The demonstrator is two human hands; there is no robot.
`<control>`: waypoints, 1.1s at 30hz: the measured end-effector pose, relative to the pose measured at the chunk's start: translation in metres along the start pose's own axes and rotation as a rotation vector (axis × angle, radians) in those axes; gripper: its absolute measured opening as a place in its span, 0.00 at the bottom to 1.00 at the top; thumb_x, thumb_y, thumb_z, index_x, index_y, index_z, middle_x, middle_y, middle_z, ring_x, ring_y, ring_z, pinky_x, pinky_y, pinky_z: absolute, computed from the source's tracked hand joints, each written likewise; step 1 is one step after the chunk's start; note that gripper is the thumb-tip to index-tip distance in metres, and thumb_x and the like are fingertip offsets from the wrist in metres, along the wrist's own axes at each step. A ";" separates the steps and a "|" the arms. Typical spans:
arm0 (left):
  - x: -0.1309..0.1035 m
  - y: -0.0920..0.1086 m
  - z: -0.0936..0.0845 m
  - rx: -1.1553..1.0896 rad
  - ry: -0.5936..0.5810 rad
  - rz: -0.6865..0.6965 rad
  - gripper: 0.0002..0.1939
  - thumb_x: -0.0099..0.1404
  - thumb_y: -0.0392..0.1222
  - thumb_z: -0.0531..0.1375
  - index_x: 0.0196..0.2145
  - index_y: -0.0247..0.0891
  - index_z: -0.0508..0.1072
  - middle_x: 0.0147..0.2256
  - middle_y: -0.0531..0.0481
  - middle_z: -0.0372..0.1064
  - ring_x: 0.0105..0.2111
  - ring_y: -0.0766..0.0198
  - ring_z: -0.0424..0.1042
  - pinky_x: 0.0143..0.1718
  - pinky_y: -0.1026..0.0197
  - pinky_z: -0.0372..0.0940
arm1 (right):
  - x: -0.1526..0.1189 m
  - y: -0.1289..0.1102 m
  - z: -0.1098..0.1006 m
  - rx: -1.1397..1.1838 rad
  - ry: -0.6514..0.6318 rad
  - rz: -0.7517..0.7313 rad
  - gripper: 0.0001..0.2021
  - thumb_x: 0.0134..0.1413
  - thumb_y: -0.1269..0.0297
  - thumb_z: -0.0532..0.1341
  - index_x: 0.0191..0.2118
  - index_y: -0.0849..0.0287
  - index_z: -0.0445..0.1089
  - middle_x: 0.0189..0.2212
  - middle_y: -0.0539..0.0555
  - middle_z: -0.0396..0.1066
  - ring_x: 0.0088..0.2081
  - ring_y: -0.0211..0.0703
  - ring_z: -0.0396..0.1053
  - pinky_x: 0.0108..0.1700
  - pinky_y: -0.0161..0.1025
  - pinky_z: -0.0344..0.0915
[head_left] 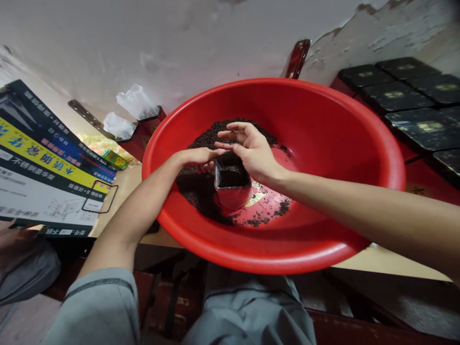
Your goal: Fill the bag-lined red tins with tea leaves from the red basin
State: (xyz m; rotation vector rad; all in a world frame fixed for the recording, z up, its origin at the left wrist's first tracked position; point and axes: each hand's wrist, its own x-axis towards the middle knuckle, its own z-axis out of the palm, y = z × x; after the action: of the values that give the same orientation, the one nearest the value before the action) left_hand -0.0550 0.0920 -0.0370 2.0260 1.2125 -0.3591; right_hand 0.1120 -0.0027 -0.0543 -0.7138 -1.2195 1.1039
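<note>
A small open-topped red box point(233, 196) stands in a large red plastic basin point(334, 124). A clear plastic liner shows at its rim, and dark loose bits like tea leaves are inside. My left hand point(203, 157) is at the far left corner of the box, closed on its edge, with the lower fingers partly hidden against its side. Over the box's right side, my right hand point(253, 151) is open, its fingers apart and pointing left, with nothing held. A heap of the same dark bits point(201, 191) lies around the box, mostly left and behind.
Several black-topped red boxes point(395, 96) stand at the right by the wall. Two boxes with white plastic bags point(138, 102) poking out are behind the basin's left. A printed carton point(53, 163) and a small green packet point(114, 159) sit on the left. A person's grey-clothed leg point(25, 268) shows lower left.
</note>
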 end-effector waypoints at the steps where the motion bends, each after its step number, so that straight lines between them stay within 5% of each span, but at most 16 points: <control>1: -0.001 0.001 0.000 0.000 0.011 -0.018 0.39 0.71 0.71 0.41 0.32 0.35 0.75 0.35 0.39 0.76 0.32 0.56 0.74 0.30 0.59 0.70 | 0.004 0.000 -0.004 -0.025 0.004 -0.015 0.21 0.49 0.65 0.68 0.50 0.52 0.68 0.50 0.53 0.73 0.53 0.46 0.74 0.56 0.52 0.72; 5: -0.006 0.007 0.000 0.003 0.030 -0.078 0.39 0.71 0.71 0.42 0.29 0.36 0.75 0.31 0.41 0.75 0.29 0.57 0.73 0.30 0.59 0.68 | 0.046 -0.006 -0.048 -0.192 0.158 -0.021 0.26 0.46 0.65 0.70 0.53 0.50 0.67 0.55 0.53 0.71 0.58 0.50 0.69 0.58 0.58 0.69; 9: -0.008 0.005 -0.003 0.025 0.058 -0.056 0.35 0.72 0.69 0.44 0.34 0.37 0.76 0.33 0.43 0.76 0.28 0.58 0.73 0.29 0.60 0.67 | 0.099 -0.008 -0.106 -0.434 0.378 0.357 0.25 0.50 0.53 0.70 0.53 0.50 0.68 0.56 0.59 0.71 0.52 0.55 0.71 0.53 0.70 0.68; 12: -0.009 0.002 -0.007 0.078 0.075 -0.017 0.36 0.71 0.71 0.44 0.37 0.38 0.77 0.35 0.43 0.77 0.27 0.59 0.73 0.30 0.60 0.67 | 0.107 0.009 -0.125 -0.772 0.259 0.457 0.40 0.44 0.44 0.73 0.62 0.52 0.66 0.63 0.67 0.65 0.60 0.65 0.67 0.58 0.71 0.67; 15: -0.011 0.003 -0.009 0.170 0.074 0.010 0.38 0.72 0.71 0.41 0.41 0.38 0.78 0.37 0.43 0.78 0.27 0.60 0.73 0.30 0.61 0.66 | 0.090 0.044 -0.119 -1.189 -0.131 0.405 0.60 0.36 0.50 0.78 0.75 0.52 0.51 0.76 0.71 0.34 0.74 0.74 0.44 0.70 0.69 0.53; 17: -0.013 0.005 -0.010 0.204 0.064 0.020 0.38 0.73 0.69 0.40 0.46 0.38 0.78 0.38 0.42 0.78 0.28 0.60 0.74 0.30 0.62 0.66 | 0.077 0.072 -0.109 -1.391 -0.361 0.407 0.60 0.44 0.53 0.75 0.78 0.48 0.42 0.77 0.68 0.20 0.76 0.78 0.30 0.67 0.78 0.47; 19: -0.014 0.007 -0.009 0.202 0.044 0.020 0.39 0.74 0.68 0.39 0.51 0.37 0.78 0.40 0.41 0.79 0.28 0.59 0.75 0.30 0.62 0.66 | 0.071 0.095 -0.100 -1.462 -0.470 0.403 0.53 0.54 0.53 0.70 0.78 0.46 0.39 0.77 0.64 0.17 0.76 0.79 0.26 0.66 0.81 0.45; 24: -0.014 0.014 -0.007 0.293 0.016 0.061 0.38 0.76 0.63 0.38 0.52 0.36 0.78 0.43 0.39 0.80 0.31 0.57 0.76 0.34 0.60 0.66 | 0.073 0.126 -0.095 -1.487 -0.382 0.339 0.43 0.62 0.50 0.62 0.78 0.47 0.43 0.78 0.62 0.25 0.76 0.75 0.33 0.69 0.74 0.48; 28: -0.014 0.019 -0.007 0.353 0.010 0.063 0.36 0.77 0.59 0.38 0.48 0.34 0.80 0.40 0.38 0.80 0.32 0.55 0.76 0.34 0.59 0.65 | 0.071 0.130 -0.092 -1.549 -0.245 0.304 0.32 0.68 0.59 0.55 0.75 0.52 0.53 0.77 0.66 0.38 0.70 0.70 0.51 0.65 0.65 0.59; 33: -0.016 0.020 -0.006 0.291 0.029 0.031 0.36 0.77 0.60 0.39 0.52 0.34 0.78 0.39 0.38 0.80 0.28 0.57 0.75 0.31 0.59 0.66 | 0.067 0.130 -0.086 -1.610 -0.245 0.264 0.27 0.70 0.62 0.50 0.72 0.53 0.58 0.75 0.65 0.45 0.67 0.62 0.54 0.64 0.55 0.62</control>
State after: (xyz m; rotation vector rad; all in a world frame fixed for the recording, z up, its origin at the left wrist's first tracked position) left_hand -0.0477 0.0801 -0.0149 2.3014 1.2010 -0.5185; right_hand 0.1582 0.1145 -0.1675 -1.9920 -2.1953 0.1569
